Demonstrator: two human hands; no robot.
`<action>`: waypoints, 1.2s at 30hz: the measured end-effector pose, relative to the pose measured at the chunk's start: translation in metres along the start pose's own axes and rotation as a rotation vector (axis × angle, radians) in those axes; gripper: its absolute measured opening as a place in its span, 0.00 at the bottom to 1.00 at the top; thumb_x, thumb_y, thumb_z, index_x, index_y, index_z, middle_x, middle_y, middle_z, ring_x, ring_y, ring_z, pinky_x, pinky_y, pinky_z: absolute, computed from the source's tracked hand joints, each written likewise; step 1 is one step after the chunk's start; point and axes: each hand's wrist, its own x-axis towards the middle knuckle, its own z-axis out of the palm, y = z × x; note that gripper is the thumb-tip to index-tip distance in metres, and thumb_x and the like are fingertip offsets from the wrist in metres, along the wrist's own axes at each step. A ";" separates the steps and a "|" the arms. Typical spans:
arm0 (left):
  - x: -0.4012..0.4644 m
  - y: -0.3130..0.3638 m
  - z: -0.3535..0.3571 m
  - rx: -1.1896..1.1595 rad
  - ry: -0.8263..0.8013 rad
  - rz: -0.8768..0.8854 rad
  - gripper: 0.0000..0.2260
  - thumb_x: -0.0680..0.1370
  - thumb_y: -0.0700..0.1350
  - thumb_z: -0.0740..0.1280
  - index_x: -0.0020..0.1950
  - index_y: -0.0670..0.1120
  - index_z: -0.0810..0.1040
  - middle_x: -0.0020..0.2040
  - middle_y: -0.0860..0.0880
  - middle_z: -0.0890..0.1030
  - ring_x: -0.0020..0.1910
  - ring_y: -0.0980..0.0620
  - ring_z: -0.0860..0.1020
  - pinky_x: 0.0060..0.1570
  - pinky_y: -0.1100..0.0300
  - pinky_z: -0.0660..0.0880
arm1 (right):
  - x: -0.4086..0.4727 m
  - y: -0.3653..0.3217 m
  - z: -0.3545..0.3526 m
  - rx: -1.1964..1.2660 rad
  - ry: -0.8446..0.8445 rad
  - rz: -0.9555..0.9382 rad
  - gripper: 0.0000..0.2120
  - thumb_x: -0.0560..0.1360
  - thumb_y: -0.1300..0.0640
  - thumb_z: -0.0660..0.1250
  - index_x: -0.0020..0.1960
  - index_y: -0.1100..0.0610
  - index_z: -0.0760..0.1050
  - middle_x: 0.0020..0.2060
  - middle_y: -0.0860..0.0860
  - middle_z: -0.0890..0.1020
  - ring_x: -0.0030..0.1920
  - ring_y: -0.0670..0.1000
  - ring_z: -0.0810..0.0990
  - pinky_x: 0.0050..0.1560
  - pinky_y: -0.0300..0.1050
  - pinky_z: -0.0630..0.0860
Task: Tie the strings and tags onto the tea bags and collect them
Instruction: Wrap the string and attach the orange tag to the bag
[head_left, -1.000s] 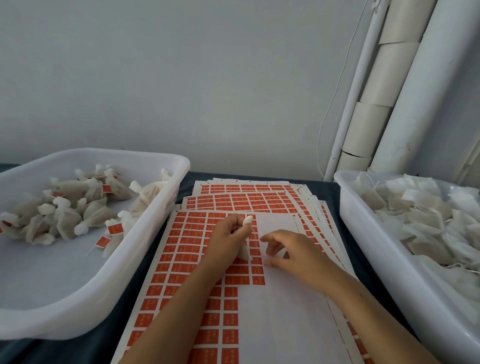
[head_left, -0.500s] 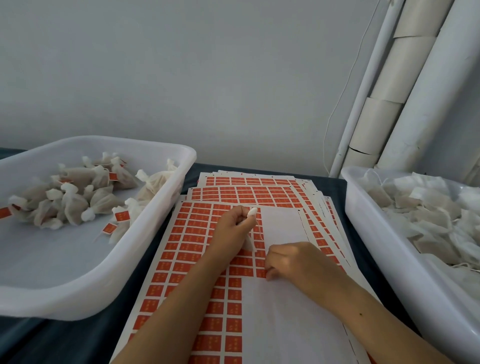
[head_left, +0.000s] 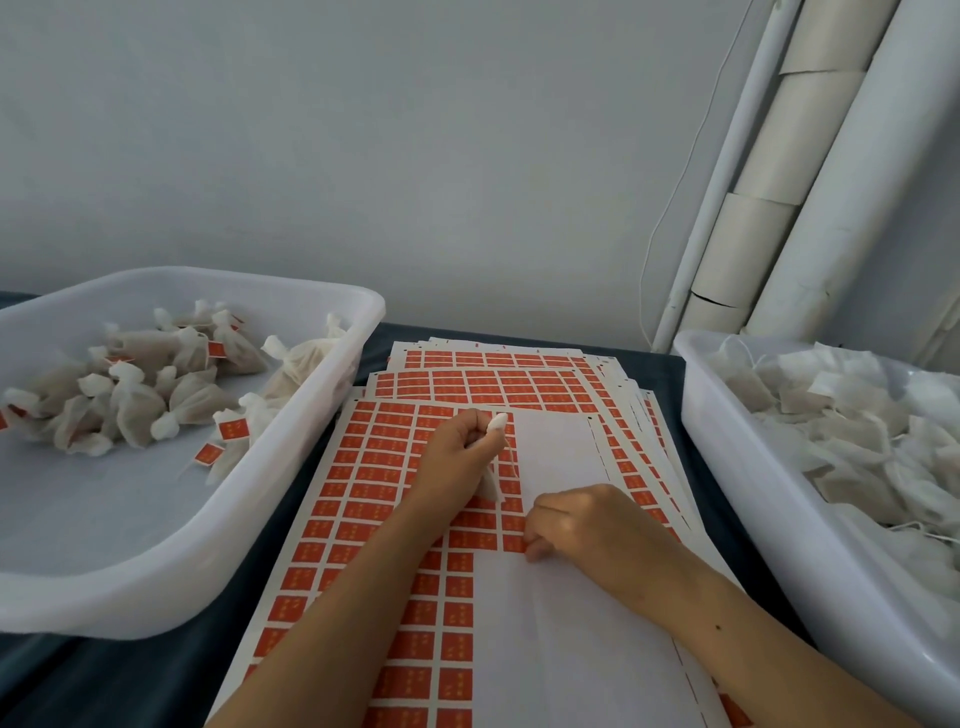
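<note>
— Fingers (head_left: 480, 434) of your left hand (head_left: 460, 457) grip a tea bag (head_left: 497, 423) above the tag sheet (head_left: 395, 493).
— And my right hand (head_left: 576, 525)?
— Its curled fingertips pinch at an orange tag (head_left: 514, 543) on that sheet; tied tea bags (head_left: 135, 395) fill the left tray (head_left: 182, 582).
</note>
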 end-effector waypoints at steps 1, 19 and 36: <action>0.001 0.000 0.000 0.008 0.001 0.007 0.09 0.80 0.47 0.62 0.42 0.45 0.75 0.43 0.43 0.80 0.41 0.45 0.78 0.41 0.62 0.76 | 0.000 0.001 0.000 -0.004 0.008 0.001 0.15 0.75 0.54 0.66 0.60 0.57 0.77 0.57 0.51 0.81 0.54 0.50 0.81 0.63 0.38 0.67; 0.000 -0.003 0.003 0.000 -0.001 0.015 0.11 0.80 0.47 0.62 0.47 0.40 0.77 0.46 0.41 0.81 0.45 0.42 0.80 0.42 0.62 0.78 | 0.004 -0.006 0.003 -0.069 0.008 0.040 0.16 0.76 0.53 0.65 0.63 0.57 0.74 0.58 0.51 0.80 0.53 0.49 0.81 0.62 0.39 0.70; 0.001 -0.005 0.006 0.018 0.028 0.040 0.08 0.80 0.46 0.62 0.42 0.46 0.75 0.43 0.43 0.81 0.41 0.45 0.79 0.39 0.66 0.75 | 0.003 -0.009 0.006 -0.113 -0.012 0.071 0.15 0.75 0.58 0.67 0.61 0.60 0.76 0.53 0.54 0.82 0.48 0.53 0.83 0.56 0.44 0.75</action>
